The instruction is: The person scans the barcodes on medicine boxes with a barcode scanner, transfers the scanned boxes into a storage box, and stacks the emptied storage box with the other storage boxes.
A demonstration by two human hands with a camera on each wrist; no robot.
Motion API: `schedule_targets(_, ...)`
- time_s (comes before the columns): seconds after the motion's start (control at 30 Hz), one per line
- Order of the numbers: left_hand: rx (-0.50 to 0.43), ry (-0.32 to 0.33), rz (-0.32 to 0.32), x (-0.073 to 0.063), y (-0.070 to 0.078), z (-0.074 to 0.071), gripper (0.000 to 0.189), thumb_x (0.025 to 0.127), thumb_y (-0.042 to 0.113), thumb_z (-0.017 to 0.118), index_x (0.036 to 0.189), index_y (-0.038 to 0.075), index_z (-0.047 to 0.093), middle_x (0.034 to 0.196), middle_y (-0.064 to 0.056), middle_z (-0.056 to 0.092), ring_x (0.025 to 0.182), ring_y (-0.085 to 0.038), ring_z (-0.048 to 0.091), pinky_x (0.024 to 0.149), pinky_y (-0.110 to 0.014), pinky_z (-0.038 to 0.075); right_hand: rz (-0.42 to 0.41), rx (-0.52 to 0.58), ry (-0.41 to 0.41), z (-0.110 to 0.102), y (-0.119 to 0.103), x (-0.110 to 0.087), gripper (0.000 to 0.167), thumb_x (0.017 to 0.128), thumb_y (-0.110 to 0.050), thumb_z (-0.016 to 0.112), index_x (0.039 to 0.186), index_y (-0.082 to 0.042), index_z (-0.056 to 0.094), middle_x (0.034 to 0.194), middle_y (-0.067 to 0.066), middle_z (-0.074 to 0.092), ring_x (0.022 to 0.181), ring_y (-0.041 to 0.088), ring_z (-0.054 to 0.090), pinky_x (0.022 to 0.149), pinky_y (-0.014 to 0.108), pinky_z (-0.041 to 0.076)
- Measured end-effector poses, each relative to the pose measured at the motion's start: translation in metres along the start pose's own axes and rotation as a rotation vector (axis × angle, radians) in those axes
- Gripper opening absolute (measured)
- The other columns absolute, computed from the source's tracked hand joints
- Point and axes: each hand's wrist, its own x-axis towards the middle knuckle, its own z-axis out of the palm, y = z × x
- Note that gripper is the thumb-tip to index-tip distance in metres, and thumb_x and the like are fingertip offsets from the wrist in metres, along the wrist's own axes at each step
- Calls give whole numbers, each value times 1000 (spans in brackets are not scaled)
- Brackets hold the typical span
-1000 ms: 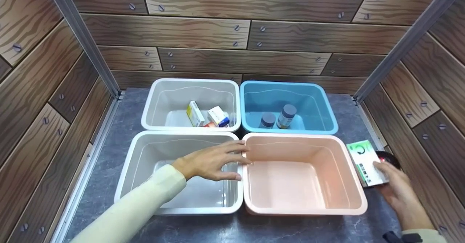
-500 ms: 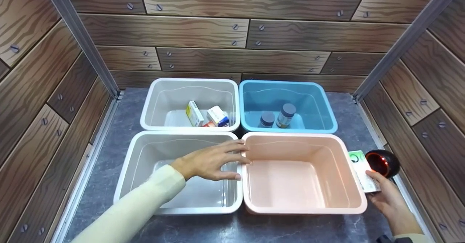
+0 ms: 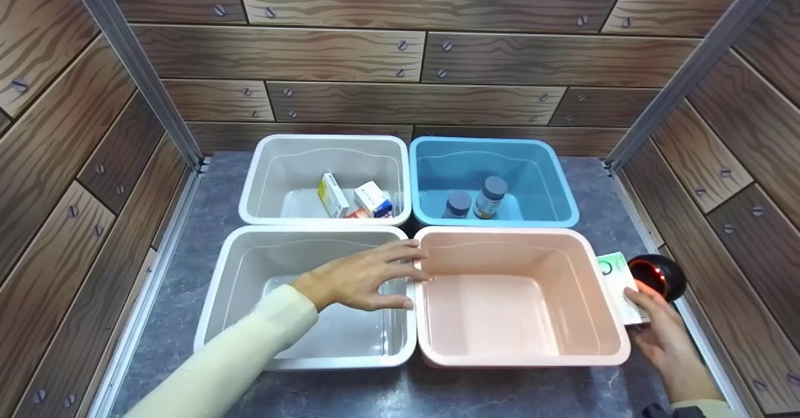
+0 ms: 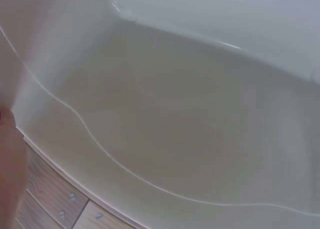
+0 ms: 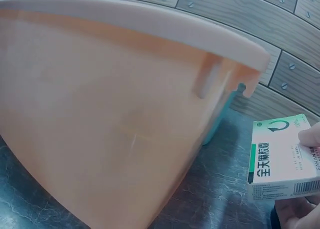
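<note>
My right hand [image 3: 666, 337] holds a white and green medicine box [image 3: 617, 283] just outside the right wall of the pink bin [image 3: 525, 358]. In the right wrist view, the thumb lies on the printed face of the medicine box, with fingers below it; a barcode [image 5: 306, 187] shows on its side edge. Close behind the hand stands a round black scanner [image 3: 674, 275] glowing red. My left hand [image 3: 365, 278], fingers spread and holding nothing, reaches over the front grey bin [image 3: 215, 299], its fingertips at the rims where this bin meets the pink one.
At the back left, a grey bin [image 3: 250, 180] contains several medicine boxes [image 3: 333, 196]. Beside it, a blue bin [image 3: 565, 184] holds two dark-capped bottles [image 3: 490, 198]. Wood-patterned walls [image 3: 350, 55] and metal posts [image 3: 700, 68] enclose the dark marbled tabletop [image 3: 475, 396].
My right hand has drawn the medicine box left and away from the scanner, uncovering its red glow, then lifted it slightly. My left hand has stayed in place.
</note>
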Motion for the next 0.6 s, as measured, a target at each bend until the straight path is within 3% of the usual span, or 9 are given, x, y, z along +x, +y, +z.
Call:
schedule_targets(0.23, -5, 10, 16, 0, -2, 1, 59, 108, 59, 60, 158, 27, 59, 172, -10, 45, 166, -29, 32, 137, -48, 29, -8, -16, 105, 4, 10, -6, 33, 110, -14, 62, 91, -34, 80, 90, -15, 77, 84, 3, 72, 77, 20, 59)
schedule_targets(0.43, -5, 8, 12, 0, 0, 0, 58, 109, 59, 58, 158, 27, 59, 173, -9, 44, 166, -30, 32, 136, -49, 31, -11, -10, 95, 1, 14, -11, 36, 112, -16, 57, 88, -31, 80, 88, -14, 77, 83, 2, 72, 76, 19, 60)
schedule_targets(0.6, -2, 0, -4, -1, 0, 0, 59, 108, 60, 59, 158, 29, 58, 174, -6, 43, 166, -28, 31, 136, -48, 30, -21, -71, 112, 4, 3, -12, 33, 111, -17, 60, 91, -35, 78, 89, -16, 77, 82, 2, 72, 75, 19, 59)
